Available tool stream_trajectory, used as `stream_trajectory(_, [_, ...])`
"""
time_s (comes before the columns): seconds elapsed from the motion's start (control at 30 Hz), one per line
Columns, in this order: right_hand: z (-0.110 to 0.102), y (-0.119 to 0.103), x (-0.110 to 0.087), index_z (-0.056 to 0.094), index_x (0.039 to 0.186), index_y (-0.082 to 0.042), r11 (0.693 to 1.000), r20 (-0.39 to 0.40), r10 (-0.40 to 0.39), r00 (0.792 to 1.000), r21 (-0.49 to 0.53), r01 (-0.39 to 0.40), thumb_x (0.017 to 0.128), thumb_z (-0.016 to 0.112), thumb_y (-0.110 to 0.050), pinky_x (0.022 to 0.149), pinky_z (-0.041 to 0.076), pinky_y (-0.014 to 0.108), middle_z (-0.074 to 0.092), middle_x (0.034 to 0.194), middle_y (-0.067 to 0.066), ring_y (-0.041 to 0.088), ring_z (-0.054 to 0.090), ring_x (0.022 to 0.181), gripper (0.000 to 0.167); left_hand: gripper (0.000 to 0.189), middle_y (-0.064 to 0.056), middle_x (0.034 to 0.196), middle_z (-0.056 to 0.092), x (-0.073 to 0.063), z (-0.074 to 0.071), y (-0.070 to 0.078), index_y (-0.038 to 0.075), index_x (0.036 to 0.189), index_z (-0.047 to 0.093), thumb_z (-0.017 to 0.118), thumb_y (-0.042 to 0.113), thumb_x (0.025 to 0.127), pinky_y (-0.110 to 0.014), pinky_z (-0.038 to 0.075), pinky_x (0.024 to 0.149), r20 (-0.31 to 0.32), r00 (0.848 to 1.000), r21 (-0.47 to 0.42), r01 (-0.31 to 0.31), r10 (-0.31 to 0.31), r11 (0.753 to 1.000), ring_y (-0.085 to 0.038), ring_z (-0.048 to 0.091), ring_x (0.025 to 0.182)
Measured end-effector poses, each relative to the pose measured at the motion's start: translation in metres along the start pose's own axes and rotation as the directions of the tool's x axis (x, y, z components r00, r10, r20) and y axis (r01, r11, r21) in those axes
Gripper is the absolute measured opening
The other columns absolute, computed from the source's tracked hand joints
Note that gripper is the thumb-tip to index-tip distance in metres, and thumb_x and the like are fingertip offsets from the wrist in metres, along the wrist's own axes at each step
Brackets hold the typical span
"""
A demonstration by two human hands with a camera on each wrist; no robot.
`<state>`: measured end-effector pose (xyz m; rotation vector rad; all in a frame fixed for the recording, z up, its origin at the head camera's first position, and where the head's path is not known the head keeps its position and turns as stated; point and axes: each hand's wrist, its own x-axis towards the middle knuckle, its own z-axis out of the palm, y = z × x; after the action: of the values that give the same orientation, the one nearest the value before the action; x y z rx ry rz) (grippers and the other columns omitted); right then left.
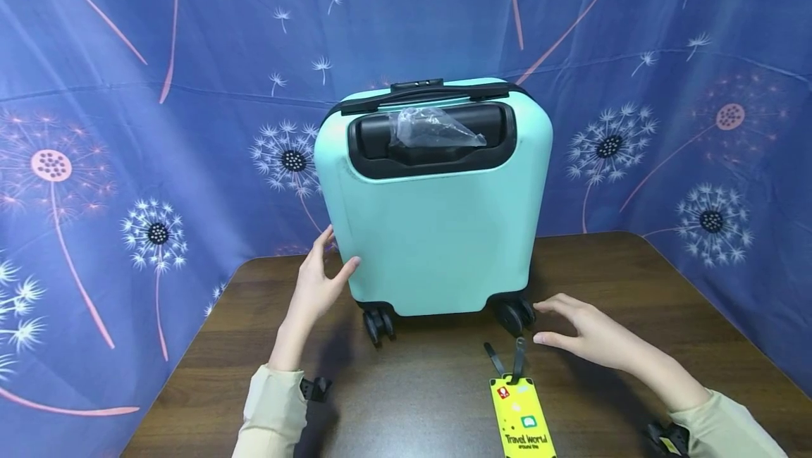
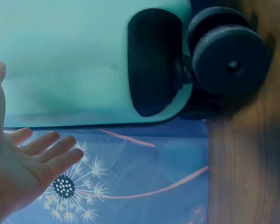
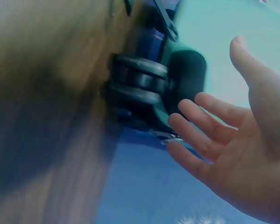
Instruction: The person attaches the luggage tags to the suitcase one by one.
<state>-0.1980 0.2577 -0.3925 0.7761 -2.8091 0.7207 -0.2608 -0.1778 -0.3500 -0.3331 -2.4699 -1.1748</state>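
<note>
A mint-green suitcase point(image 1: 438, 232) stands upright on its black wheels, with its recessed black handle point(image 1: 457, 141) partly wrapped in clear plastic. My left hand point(image 1: 317, 285) is at its lower left side, thumb in front of the shell and fingers along the edge; whether they touch it I cannot tell. In the left wrist view, that hand point(image 2: 28, 168) has its fingers extended, holding nothing. My right hand point(image 1: 590, 331) hovers by the right front wheel point(image 1: 512, 313), fingers spread and apart from it. A yellow luggage tag point(image 1: 521, 416) with a black strap lies in front of the suitcase.
The brown wooden table point(image 1: 419, 387) carries the suitcase and tag. Behind it hangs a blue cloth point(image 1: 406, 21) with a dandelion pattern. A black camera mount point(image 1: 315, 389) is on the left wrist, another point(image 1: 669, 437) on the right.
</note>
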Motion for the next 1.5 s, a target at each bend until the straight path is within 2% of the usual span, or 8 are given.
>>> stream_trajectory(0.27, [0.024,0.004,-0.001,0.064,0.112,-0.006,0.999,0.079,-0.026,0.997,0.044,0.023,0.085,0.063,-0.049,0.080,0.053,0.039,0.064,0.106,0.001,0.022,0.062,0.100,0.051,0.081,-0.009,0.139,0.042,0.010,0.009,0.006,0.019,0.148,0.022,0.062,0.051,0.085,-0.044,0.043,0.099,-0.044,0.999,-0.083,0.027,-0.030,0.996,-0.028,0.049,0.121])
stream_trajectory(0.43, [0.038,0.008,-0.003,0.067,0.105,-0.011,0.992,0.156,-0.040,0.987,0.121,0.021,0.085,0.063,-0.049,0.073,0.053,0.031,0.062,0.098,-0.006,0.010,0.060,0.088,0.043,0.083,-0.010,0.141,0.039,0.013,0.019,0.008,0.019,0.148,0.023,0.066,0.047,0.084,-0.043,0.045,0.098,-0.066,0.997,-0.163,0.023,-0.035,0.986,-0.027,0.047,0.123])
stream_trajectory(0.6, [0.050,0.009,-0.004,0.068,0.091,-0.022,0.984,0.180,-0.085,0.980,0.167,0.055,0.085,0.063,-0.047,0.062,0.046,0.021,0.057,0.086,-0.014,0.001,0.051,0.077,0.027,0.088,-0.008,0.139,0.042,0.013,0.023,0.011,0.023,0.148,0.021,0.072,0.045,0.079,-0.045,0.047,0.094,-0.072,0.996,-0.179,0.042,-0.055,0.983,-0.028,0.049,0.123])
stream_trajectory(0.77, [0.056,0.008,-0.003,0.065,0.082,-0.026,0.976,0.180,-0.125,0.976,0.199,0.088,0.084,0.065,-0.045,0.054,0.039,0.016,0.048,0.076,-0.016,0.001,0.045,0.069,0.018,0.090,-0.007,0.137,0.044,0.011,0.023,0.010,0.025,0.147,0.024,0.075,0.045,0.076,-0.045,0.046,0.096,-0.079,0.994,-0.193,0.052,-0.068,0.980,-0.026,0.049,0.123])
stream_trajectory(1.0, [0.061,0.007,0.000,0.064,0.082,-0.021,0.951,0.225,-0.147,0.963,0.299,0.075,0.082,0.070,-0.039,0.056,0.042,0.017,0.049,0.077,-0.014,-0.003,0.046,0.068,0.018,0.087,-0.003,0.135,0.047,0.011,0.022,0.008,0.028,0.145,0.028,0.076,0.044,0.075,-0.042,0.047,0.096,-0.102,0.993,-0.224,0.040,-0.064,0.974,-0.022,0.050,0.121])
stream_trajectory(1.13, [0.064,0.007,0.002,0.063,0.083,-0.021,0.938,0.247,-0.139,0.959,0.343,0.047,0.082,0.071,-0.037,0.054,0.040,0.016,0.050,0.077,-0.013,-0.002,0.046,0.066,0.017,0.086,-0.002,0.136,0.046,0.011,0.022,0.007,0.028,0.145,0.028,0.076,0.043,0.076,-0.042,0.047,0.096,-0.105,0.993,-0.234,0.033,-0.059,0.972,-0.022,0.050,0.122])
stream_trajectory(1.37, [0.065,0.006,0.003,0.064,0.085,-0.015,0.917,0.264,-0.165,0.950,0.395,0.049,0.084,0.070,-0.032,0.052,0.038,0.016,0.051,0.074,-0.011,-0.002,0.045,0.063,0.017,0.085,-0.002,0.136,0.046,0.013,0.023,0.006,0.028,0.145,0.028,0.076,0.043,0.076,-0.042,0.045,0.098,-0.109,0.993,-0.243,0.026,-0.053,0.970,-0.021,0.049,0.122])
stream_trajectory(1.5, [0.066,0.005,0.002,0.064,0.085,-0.016,0.920,0.296,-0.128,0.946,0.392,0.002,0.083,0.071,-0.031,0.052,0.039,0.016,0.051,0.073,-0.011,-0.002,0.046,0.063,0.017,0.085,-0.001,0.136,0.046,0.011,0.023,0.006,0.029,0.145,0.028,0.075,0.043,0.077,-0.041,0.045,0.098,-0.109,0.992,-0.245,0.028,-0.057,0.969,-0.021,0.049,0.122])
